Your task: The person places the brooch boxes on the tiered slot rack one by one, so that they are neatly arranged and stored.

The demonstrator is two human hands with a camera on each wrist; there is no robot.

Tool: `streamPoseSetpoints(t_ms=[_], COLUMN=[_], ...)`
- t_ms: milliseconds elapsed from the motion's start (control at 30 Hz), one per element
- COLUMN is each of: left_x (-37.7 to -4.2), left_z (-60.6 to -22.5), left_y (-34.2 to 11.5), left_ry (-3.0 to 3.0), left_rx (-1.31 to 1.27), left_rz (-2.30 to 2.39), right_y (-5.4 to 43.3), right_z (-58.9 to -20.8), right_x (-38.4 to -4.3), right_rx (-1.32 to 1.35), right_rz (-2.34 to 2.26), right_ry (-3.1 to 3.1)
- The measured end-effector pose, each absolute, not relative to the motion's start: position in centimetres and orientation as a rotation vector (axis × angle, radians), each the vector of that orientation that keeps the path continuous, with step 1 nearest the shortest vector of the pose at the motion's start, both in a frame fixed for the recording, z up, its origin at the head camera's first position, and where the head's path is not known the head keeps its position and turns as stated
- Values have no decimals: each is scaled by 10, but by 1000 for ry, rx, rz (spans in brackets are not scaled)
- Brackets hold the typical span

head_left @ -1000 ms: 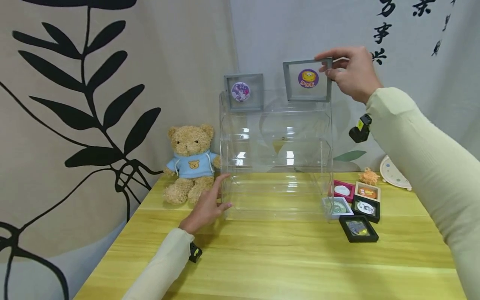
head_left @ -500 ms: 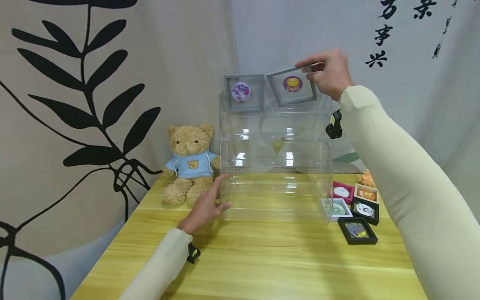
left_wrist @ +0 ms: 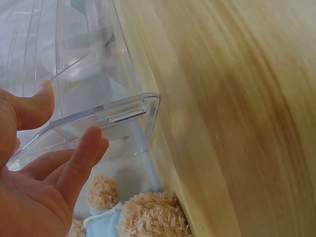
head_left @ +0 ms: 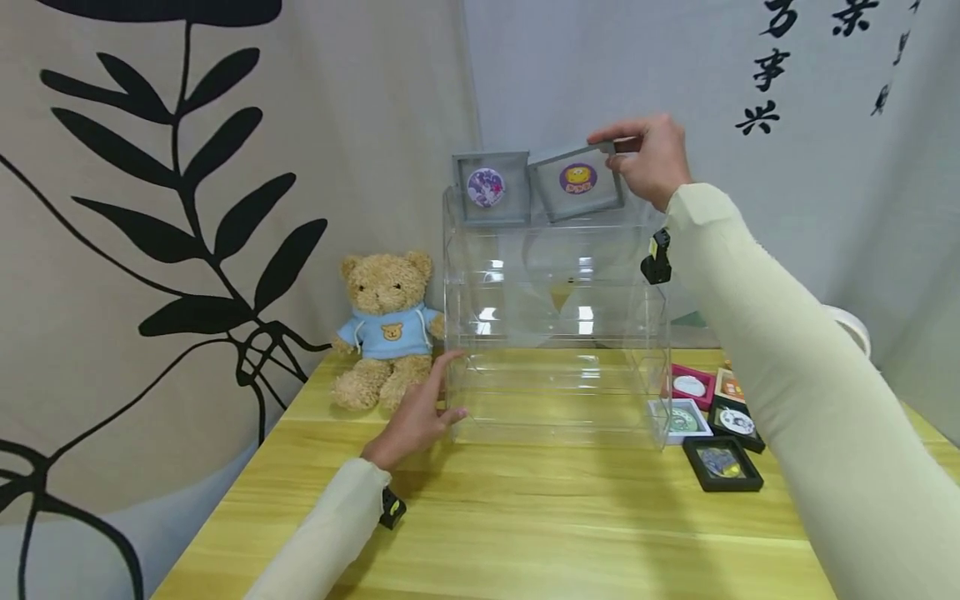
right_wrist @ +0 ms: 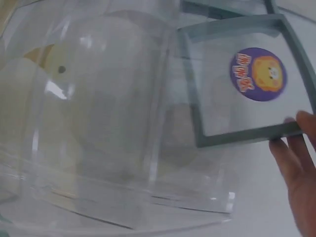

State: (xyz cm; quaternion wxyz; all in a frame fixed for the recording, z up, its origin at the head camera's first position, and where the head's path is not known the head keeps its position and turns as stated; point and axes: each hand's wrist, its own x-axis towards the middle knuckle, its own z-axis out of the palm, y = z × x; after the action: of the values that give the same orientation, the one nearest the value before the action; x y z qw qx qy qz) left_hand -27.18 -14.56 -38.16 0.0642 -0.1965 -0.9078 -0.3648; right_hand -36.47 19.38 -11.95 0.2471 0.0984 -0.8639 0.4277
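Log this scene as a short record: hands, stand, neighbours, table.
left hand: left hand at the stand's lower left side, fingers extended
right hand: right hand pinches the gray-rimmed square frame with a round purple-and-yellow picture by its upper right corner
held frame: tilted, at stand top
stand: clear plastic tiered stand, upright
top left: gray-rimmed square frame with a round purple-and-white picture
left neighbour: tan plush bear in a blue hoodie
right neighbours: five small square frames
surface: yellowish wood-grain table
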Motion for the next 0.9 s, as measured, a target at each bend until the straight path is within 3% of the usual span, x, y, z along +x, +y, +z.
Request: streamPoseSetpoints(t_ms=[367, 900], left_x=[-273, -271], left_z=[-381, -383], left_y=[-146, -144], left_ry=[-2740, -2747], left_rx=[-590, -594], left_rz=[-1105, -1124], right_y=[204, 199], right_z=[-136, -154], right_x=[-375, -371], right_rx=[119, 298], right_rz=[1125, 620], right_ry=[-2296, -2653])
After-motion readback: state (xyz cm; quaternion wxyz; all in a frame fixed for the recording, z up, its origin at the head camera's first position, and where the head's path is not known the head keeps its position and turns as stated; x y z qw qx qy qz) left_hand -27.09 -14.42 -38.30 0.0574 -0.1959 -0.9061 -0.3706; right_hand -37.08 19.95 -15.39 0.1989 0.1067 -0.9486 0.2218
